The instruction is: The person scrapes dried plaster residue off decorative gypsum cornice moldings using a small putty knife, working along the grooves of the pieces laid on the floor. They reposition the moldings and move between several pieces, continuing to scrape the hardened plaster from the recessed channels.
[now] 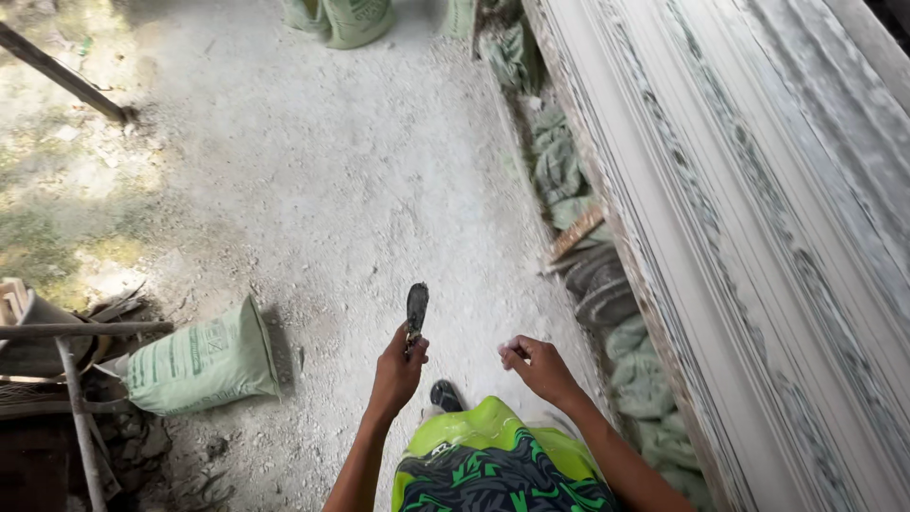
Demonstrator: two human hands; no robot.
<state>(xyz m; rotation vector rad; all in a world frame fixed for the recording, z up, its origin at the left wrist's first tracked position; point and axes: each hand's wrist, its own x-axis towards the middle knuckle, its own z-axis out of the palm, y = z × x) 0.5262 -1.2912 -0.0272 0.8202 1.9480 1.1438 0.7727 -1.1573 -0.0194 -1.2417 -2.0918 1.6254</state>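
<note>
My left hand (pixel 398 365) grips the handle of a small dark-bladed scraper (pixel 416 308), its blade pointing up and away from me. My right hand (pixel 536 365) is closed around a small pale lump, too small to make out. Both hands hover in front of my green and black patterned shorts (pixel 488 465). One dark sandal (pixel 445 395) shows on the dusty white ground below the hands. A long moulded white cornice slab (pixel 758 218) with ridges and carved bands runs along my right side, apart from both hands.
A filled green sack (pixel 199 365) lies to my left beside a rusty metal frame (pixel 76 398) and a bucket. More sacks (pixel 346 19) stand at the far end. Crumpled green sacks (pixel 559 166) and a wood piece (pixel 575 232) lie under the slab's edge. A pole (pixel 62 76) leans at top left.
</note>
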